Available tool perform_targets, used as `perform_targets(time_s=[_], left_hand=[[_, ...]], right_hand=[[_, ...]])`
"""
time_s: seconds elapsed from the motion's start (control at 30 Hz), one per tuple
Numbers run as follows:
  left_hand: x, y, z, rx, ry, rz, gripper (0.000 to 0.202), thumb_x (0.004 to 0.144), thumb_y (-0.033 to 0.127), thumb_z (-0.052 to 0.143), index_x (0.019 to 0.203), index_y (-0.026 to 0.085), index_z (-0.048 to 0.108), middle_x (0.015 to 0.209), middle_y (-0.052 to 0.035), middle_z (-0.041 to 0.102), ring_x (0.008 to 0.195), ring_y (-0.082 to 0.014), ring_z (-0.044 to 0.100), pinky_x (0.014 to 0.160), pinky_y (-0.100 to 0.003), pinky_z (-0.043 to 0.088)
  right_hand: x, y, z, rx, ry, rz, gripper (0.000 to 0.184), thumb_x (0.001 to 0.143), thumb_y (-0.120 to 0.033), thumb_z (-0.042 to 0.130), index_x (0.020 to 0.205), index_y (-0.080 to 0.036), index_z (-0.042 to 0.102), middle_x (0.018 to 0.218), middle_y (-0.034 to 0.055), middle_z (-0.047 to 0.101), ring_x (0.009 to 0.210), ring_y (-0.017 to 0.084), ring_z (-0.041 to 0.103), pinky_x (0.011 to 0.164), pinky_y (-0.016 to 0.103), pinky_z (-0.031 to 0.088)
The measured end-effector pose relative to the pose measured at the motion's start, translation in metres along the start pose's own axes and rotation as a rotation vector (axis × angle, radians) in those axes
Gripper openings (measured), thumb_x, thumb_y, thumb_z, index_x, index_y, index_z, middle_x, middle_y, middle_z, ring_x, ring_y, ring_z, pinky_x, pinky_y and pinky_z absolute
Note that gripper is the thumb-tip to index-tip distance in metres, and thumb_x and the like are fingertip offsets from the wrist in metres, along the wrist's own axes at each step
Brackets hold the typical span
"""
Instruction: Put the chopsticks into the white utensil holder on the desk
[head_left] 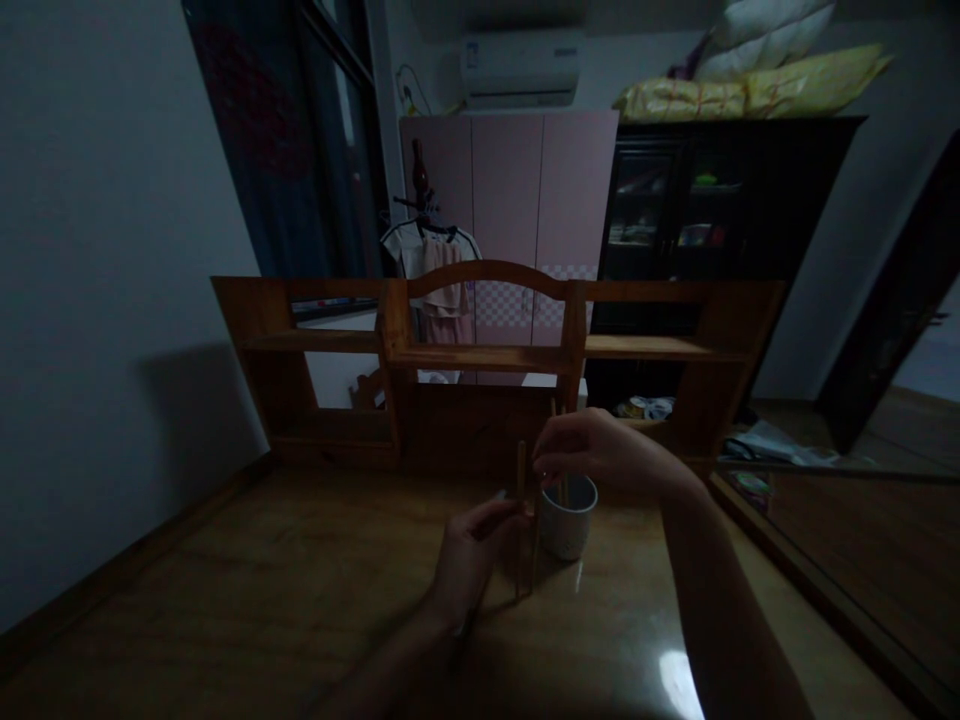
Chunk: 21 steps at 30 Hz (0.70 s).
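Observation:
Two slim wooden sticks that look like chopsticks [520,470] stand nearly upright, their lower ends at the tabletop. My left hand [474,550] is closed, its fingertips pinching them partway up. A thin dark item [466,625] passes under the same hand, and a pale tip pokes out above the fingers; its kind is unclear. My right hand [592,447] is closed, with fingertips at the top of the right-hand stick, beside the cup. Directly below it, a white patterned cup [570,525] stands upright with a few more sticks inside, partly hidden by the fingers.
The wooden tabletop [300,560] carries a low wooden shelf unit [480,357] along its back edge. Behind it stand a pink wardrobe [506,190], a dark cabinet [765,220] and hanging clothes [442,270]. A raised wooden edge [795,580] runs along the right side. The room is dim.

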<state>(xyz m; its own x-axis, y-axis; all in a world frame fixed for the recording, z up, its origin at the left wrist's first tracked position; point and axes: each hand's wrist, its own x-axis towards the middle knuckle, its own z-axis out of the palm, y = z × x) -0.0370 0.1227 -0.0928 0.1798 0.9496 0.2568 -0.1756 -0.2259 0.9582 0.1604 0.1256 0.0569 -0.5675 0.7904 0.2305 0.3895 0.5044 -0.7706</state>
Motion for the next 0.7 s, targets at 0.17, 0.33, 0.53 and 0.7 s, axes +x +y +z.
perform_targets(time_s=[0.17,0.33,0.53,0.7], left_hand=[[-0.004,-0.018,-0.005,0.152,-0.022,0.093,0.016,0.078,0.026,0.073,0.093,0.023,0.077,0.097,-0.002,0.078,0.089,-0.0194,0.072,0.082,-0.027,0.056],[-0.011,-0.022,-0.002,0.226,-0.037,0.02,0.022,0.078,0.028,0.072,0.099,0.021,0.076,0.102,-0.0055,0.078,0.091,-0.0238,0.073,0.083,-0.033,0.057],[-0.013,-0.021,0.002,0.285,-0.092,0.021,0.019,0.081,0.031,0.069,0.095,0.02,0.077,0.097,-0.0056,0.078,0.091,-0.024,0.071,0.083,-0.032,0.056],[-0.011,-0.025,-0.001,0.336,-0.073,0.084,0.018,0.08,0.032,0.07,0.089,0.019,0.077,0.09,-0.0049,0.075,0.081,-0.0207,0.069,0.071,-0.027,0.054]], right_hand=[[0.006,0.004,0.003,0.109,-0.022,0.023,0.021,0.084,-0.038,0.07,0.084,-0.018,0.064,0.08,0.004,0.074,0.073,0.019,0.073,0.063,0.027,0.056],[0.006,0.003,0.002,0.086,-0.026,0.035,0.02,0.085,-0.037,0.07,0.087,-0.017,0.065,0.078,0.0041,0.075,0.074,0.019,0.073,0.064,0.027,0.056],[0.006,0.001,0.001,0.099,-0.037,-0.011,0.017,0.087,-0.032,0.067,0.096,-0.017,0.068,0.083,0.0035,0.075,0.076,0.018,0.073,0.066,0.025,0.057],[0.005,-0.001,0.001,0.061,-0.051,-0.013,0.019,0.088,-0.033,0.067,0.098,-0.017,0.069,0.084,0.0038,0.075,0.077,0.018,0.073,0.066,0.024,0.057]])
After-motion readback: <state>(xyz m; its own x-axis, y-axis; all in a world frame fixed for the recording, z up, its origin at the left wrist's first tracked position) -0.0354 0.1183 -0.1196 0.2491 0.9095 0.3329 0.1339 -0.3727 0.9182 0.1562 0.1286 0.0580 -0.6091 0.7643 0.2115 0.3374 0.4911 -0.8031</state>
